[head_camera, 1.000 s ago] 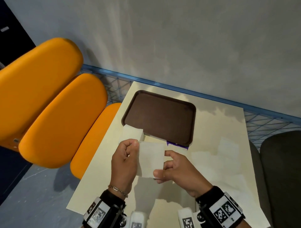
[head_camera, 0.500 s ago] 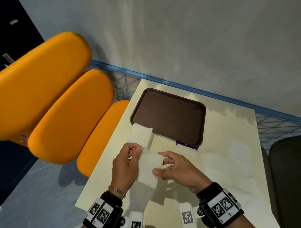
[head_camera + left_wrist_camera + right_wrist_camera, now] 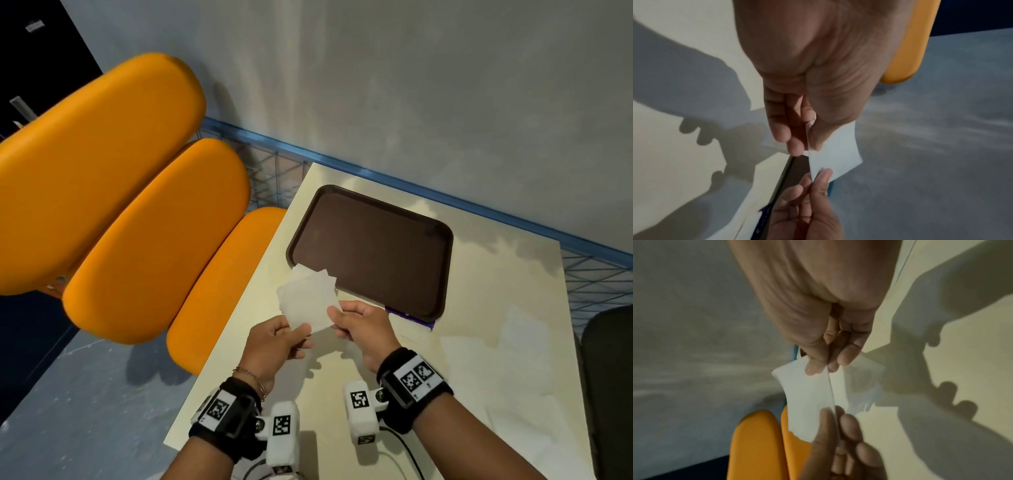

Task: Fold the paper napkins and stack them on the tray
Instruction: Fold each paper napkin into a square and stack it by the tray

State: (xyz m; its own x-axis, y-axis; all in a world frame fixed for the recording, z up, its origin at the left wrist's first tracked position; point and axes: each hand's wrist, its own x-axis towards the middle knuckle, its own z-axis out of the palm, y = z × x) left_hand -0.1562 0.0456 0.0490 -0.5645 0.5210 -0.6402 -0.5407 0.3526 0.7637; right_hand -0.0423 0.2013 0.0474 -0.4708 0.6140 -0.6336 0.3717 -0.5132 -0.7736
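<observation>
A white paper napkin (image 3: pixel 310 303) hangs in the air above the table, just in front of the near left corner of the dark brown tray (image 3: pixel 371 246). My left hand (image 3: pixel 294 332) pinches its near corner between thumb and fingers; my right hand (image 3: pixel 337 317) pinches its right corner. The left wrist view shows the napkin (image 3: pixel 835 151) edge-on between both hands. In the right wrist view the napkin (image 3: pixel 807 395) is stretched from my right thumb to my left fingers. Behind it, a stack of napkins (image 3: pixel 308 272) shows at the tray's corner. Nothing lies on the tray.
The cream table (image 3: pixel 496 308) ends at a wire grid with a blue rail (image 3: pixel 411 192) along the grey wall. Orange padded seats (image 3: pixel 137 222) stand to the left. A flat white sheet (image 3: pixel 520 349) lies on the table's right side; a dark chair (image 3: pixel 609 377) stands beyond.
Both hands have lifted the napkin and carried it forward toward the tray's near corner. The grips have shifted to its near and right corners, and the head view has tilted.
</observation>
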